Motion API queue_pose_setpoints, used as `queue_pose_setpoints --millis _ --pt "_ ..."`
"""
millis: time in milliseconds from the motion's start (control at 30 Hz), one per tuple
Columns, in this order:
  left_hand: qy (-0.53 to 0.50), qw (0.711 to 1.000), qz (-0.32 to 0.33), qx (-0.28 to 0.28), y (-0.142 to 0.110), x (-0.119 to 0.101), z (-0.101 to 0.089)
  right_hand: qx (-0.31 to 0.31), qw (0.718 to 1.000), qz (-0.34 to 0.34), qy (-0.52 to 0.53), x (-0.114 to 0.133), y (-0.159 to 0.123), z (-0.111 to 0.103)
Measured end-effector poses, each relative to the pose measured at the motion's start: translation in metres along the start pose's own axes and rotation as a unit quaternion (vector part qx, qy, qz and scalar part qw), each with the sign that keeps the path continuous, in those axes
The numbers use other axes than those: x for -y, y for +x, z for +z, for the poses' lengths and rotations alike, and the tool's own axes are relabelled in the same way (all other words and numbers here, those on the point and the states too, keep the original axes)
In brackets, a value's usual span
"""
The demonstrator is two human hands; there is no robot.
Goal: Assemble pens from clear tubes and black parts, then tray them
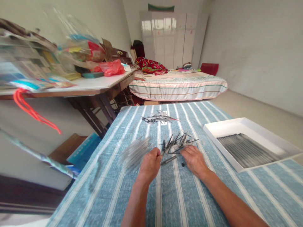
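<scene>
My left hand [151, 164] is curled shut at the near edge of a loose pile of dark pen parts [176, 142] on the blue striped tablecloth [146, 201]. A dark pen [168, 160] lies between my two hands, its left end at my left fingers. My right hand [194, 159] rests knuckles up beside the pile, fingers bent down onto the parts; what they pinch is hidden. A heap of clear tubes [134, 151] lies just left of my left hand. A small dark cap [183, 164] sits by my right hand.
A white tray [239, 126] holding several dark pens in a row sits at the right. A second small bundle of parts [158, 118] lies farther back. A cluttered desk [94, 83] stands at the left, a bed [177, 85] behind.
</scene>
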State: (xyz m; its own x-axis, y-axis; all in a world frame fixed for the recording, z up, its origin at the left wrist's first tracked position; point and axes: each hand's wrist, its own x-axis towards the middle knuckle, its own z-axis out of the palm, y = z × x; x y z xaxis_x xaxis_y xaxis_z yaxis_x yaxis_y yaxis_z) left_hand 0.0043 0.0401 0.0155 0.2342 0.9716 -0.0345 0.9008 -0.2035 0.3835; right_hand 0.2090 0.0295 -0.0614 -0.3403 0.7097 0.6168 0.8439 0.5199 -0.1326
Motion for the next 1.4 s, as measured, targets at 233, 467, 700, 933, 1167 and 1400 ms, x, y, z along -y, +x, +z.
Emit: queue_pose_setpoints --millis 233,467,700,933,1167,1400 --pt "-0.075 0.996 0.051 0.017 0.001 0.009 0.004 -0.034 0.997 -0.006 0.073 -0.006 -0.005 -0.008" --pt "-0.124 0.991 0.043 0.027 0.002 0.014 0.010 -0.006 0.994 -0.012 0.110 0.002 -0.004 -0.015" --pt "-0.114 0.992 0.030 0.035 0.003 0.016 0.007 -0.015 0.992 -0.001 0.122 0.002 -0.003 -0.017" --pt "-0.135 0.988 0.048 0.061 0.002 0.015 0.007 -0.003 0.991 -0.007 0.130 0.002 -0.003 -0.019" --pt "-0.236 0.963 0.051 0.120 -0.001 0.016 0.005 0.007 0.977 -0.010 0.215 0.001 0.000 -0.023" --pt "-0.294 0.940 0.044 0.167 -0.006 0.010 0.004 0.059 0.954 0.061 0.287 0.001 0.005 -0.035"
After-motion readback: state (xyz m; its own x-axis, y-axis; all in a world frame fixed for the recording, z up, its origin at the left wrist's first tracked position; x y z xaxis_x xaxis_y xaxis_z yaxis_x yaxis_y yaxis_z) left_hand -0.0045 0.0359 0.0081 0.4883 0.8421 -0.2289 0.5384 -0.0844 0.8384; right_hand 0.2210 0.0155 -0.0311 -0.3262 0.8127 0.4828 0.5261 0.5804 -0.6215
